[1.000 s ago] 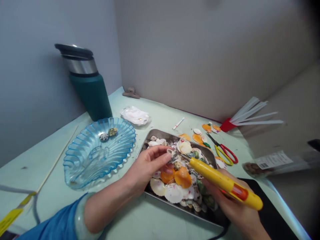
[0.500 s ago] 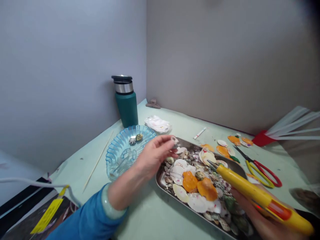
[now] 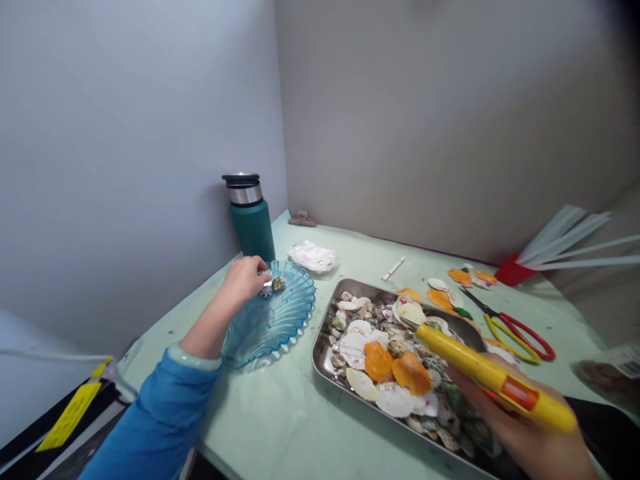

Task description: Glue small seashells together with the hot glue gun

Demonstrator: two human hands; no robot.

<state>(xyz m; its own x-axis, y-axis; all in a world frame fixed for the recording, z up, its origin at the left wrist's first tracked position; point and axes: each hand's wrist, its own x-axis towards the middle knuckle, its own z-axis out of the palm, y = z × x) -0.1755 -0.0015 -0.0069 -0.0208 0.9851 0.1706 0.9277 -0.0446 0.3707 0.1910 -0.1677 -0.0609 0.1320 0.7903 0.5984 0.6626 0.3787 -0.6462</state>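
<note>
My left hand (image 3: 247, 279) is closed on a small whitish shell (image 3: 265, 276) over the far side of a blue shell-shaped glass dish (image 3: 270, 320). Right beside its fingertips, a greenish snail shell (image 3: 279, 284) and a dark speckled one (image 3: 266, 292) rest in the dish. My right hand (image 3: 520, 420) is wrapped round a yellow hot glue gun (image 3: 480, 367), whose metal tip points left above a steel tray (image 3: 320, 380). The tray is heaped with shells: white scallops (image 3: 397, 399), orange ones (image 3: 411, 372) and small snail shells.
Red-and-yellow scissors (image 3: 517, 337) lie right of the tray, near loose orange shells (image 3: 440, 299). A red cup of glue sticks (image 3: 515, 270) stands against the wall. Behind the dish are a green bottle (image 3: 253, 227) and a white packet (image 3: 313, 257). A cable with a yellow tag (image 3: 73, 410) hangs at lower left.
My left hand has moved from above the tray leftward to the glass dish, carrying the small shell. The glue gun in my right hand has shifted slightly left.
</note>
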